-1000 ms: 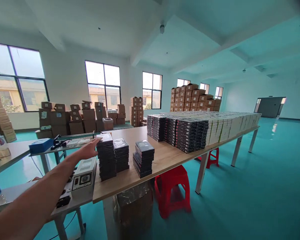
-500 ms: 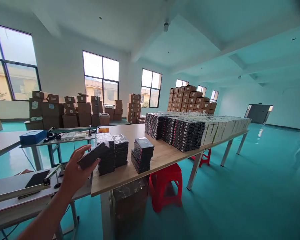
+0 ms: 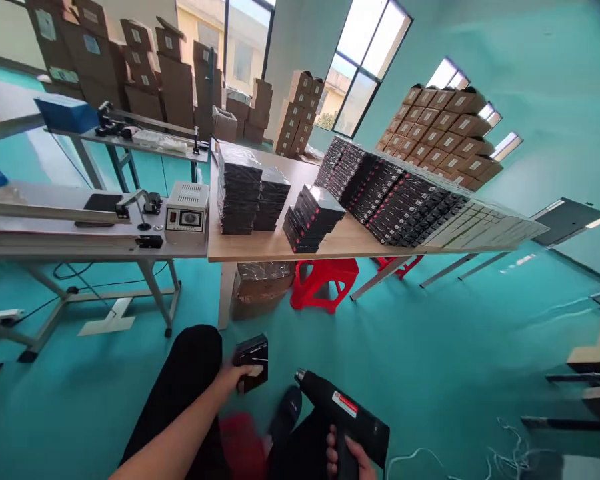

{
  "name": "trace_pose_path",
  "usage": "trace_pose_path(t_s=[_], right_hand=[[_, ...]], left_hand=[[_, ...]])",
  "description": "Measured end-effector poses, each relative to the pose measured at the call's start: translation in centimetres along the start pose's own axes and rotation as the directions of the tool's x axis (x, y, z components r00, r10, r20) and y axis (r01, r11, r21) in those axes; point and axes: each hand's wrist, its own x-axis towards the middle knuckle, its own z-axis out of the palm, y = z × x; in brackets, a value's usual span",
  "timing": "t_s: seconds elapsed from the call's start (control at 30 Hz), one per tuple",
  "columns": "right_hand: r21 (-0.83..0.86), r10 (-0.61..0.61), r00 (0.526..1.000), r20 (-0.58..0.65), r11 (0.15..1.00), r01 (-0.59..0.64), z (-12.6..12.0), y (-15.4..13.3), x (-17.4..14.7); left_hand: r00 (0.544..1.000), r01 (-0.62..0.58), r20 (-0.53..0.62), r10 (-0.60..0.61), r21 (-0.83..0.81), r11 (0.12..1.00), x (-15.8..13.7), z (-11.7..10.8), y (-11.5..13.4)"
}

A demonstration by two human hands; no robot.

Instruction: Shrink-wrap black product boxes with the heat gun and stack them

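Observation:
My left hand point(image 3: 230, 380) grips a small black box point(image 3: 253, 360) by its side, low in front of my knees. In my right hand point(image 3: 347, 450) is a black heat gun point(image 3: 347, 407) with a red and white label, my fingers wrapped round its handle. The metal nozzle points left toward the box, with a gap between them. Stacks of similar black boxes point(image 3: 239, 190) in shiny film stand on the wooden table point(image 3: 275, 248) ahead, and a shorter stack point(image 3: 313, 217) sits beside them.
Long rows of stacked boxes point(image 3: 385, 193) fill the table's right part. A red stool point(image 3: 325, 280) and a carton point(image 3: 260, 287) are underneath. Left stands a bench with a sealing machine point(image 3: 60, 213) and a control box point(image 3: 187, 213). A white cable point(image 3: 425, 457) lies on the floor at right.
The view has tilted down. My left hand has brought the black box from beside the table stacks down near my knees. My right hand with the heat gun has come into view.

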Motion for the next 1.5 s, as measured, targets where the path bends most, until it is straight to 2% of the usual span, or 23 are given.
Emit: trace_pose_path(t_s=[0.07,0.17,0.27,0.37,0.6,0.83,0.93,1.07,1.17,1.27,1.37,1.5], right_hand=[[0.055,0.034,0.999,-0.007,0.998,-0.033,-0.1,-0.2,-1.7],[-0.012,0.089,0.996,0.019,0.996,-0.089,1.1,-1.0,-5.1],[-0.121,0.065,0.997,0.036,0.991,-0.060,3.1,-2.2,-8.1],[-0.204,0.023,1.000,0.014,0.979,-0.020,5.0,-3.3,-9.8],[-0.301,-0.007,0.999,-0.033,0.954,-0.004,7.3,-4.5,-10.2],[-0.305,-0.012,0.997,-0.075,0.952,-0.011,7.2,-4.4,-9.8],[-0.316,-0.024,0.998,-0.053,0.949,0.006,7.2,-4.2,-9.6],[-0.324,0.001,1.000,0.006,0.946,0.001,8.1,-3.9,-9.2],[-0.338,0.034,0.998,0.059,0.941,-0.012,9.1,-3.5,-8.6],[-0.350,0.039,0.995,0.089,0.937,-0.005,9.7,-3.1,-8.2],[-0.342,0.028,0.997,0.073,0.940,-0.002,9.4,-3.3,-8.1],[-0.309,-0.016,1.000,0.014,0.951,0.019,7.6,-4.3,-8.4]], left_hand=[[0.996,-0.049,0.077,0.039,0.131,0.990,0.4,-0.2,-1.1],[0.968,-0.114,0.245,0.055,0.234,0.965,0.4,0.1,-1.8],[0.962,-0.096,0.274,-0.004,0.350,0.932,0.0,0.4,-2.2],[0.952,-0.088,0.302,-0.048,0.420,0.903,-0.3,0.8,-2.2],[0.939,-0.111,0.340,-0.045,0.427,0.897,-0.8,1.1,-1.4],[0.934,-0.148,0.355,-0.029,0.462,0.874,-0.7,0.9,-2.0],[0.938,-0.220,0.346,0.002,0.592,0.775,-0.6,0.7,-2.2],[0.923,-0.355,0.379,0.072,0.760,0.544,-0.5,0.3,-2.5],[0.901,-0.425,0.425,0.089,0.818,0.388,-0.6,0.1,-2.6],[0.892,-0.448,0.441,0.095,0.840,0.306,-0.8,0.0,-2.5],[0.903,-0.424,0.419,0.092,0.842,0.334,-0.9,0.0,-2.3],[0.931,-0.333,0.360,0.054,0.783,0.526,-0.8,0.0,-2.2]])
